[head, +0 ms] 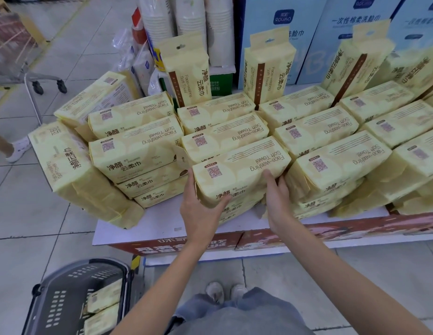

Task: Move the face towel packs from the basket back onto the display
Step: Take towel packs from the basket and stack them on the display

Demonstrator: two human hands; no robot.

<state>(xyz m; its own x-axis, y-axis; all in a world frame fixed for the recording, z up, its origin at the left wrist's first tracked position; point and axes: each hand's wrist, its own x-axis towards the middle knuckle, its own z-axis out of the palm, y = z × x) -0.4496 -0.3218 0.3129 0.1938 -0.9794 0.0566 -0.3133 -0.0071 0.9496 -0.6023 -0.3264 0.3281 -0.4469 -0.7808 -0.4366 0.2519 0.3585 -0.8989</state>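
A yellow face towel pack (239, 168) lies on top of the front middle stack of the display (162, 226). My left hand (201, 209) holds its left end, thumb along the front and fingers up the side. My right hand (278, 199) presses against its right end with fingers fairly straight. A dark basket (72, 286) stands on the floor at lower left, with two more yellow packs (104, 308) lying inside it.
Many identical yellow packs fill the display in rows, some standing upright at the back (189, 71). Blue boxes (307, 32) and stacked paper cups (186, 18) stand behind. A trolley (29, 76) and another person's foot (18, 148) are at left. My feet (225, 291) are near the display base.
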